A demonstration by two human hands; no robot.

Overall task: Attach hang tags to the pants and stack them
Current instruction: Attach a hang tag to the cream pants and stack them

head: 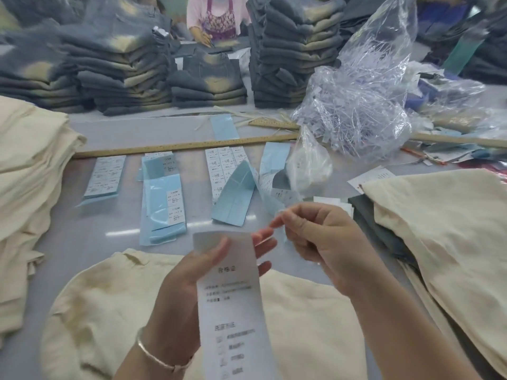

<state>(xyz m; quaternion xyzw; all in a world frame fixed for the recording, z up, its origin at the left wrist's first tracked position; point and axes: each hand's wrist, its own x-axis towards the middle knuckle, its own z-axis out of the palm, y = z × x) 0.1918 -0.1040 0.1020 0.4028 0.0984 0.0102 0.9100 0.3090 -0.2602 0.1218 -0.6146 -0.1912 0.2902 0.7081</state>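
Left hand (192, 272) grips a long white hang tag (233, 311) upright, thumb pressed on its face, fingers curled behind. Right hand (321, 239) pinches something small and pale at the tag's top corner; what it is, I can't tell. Both hover over cream pants (115, 311) lying at the tabletop's (90, 239) near edge, cream stacks (452, 229) flanking either side.
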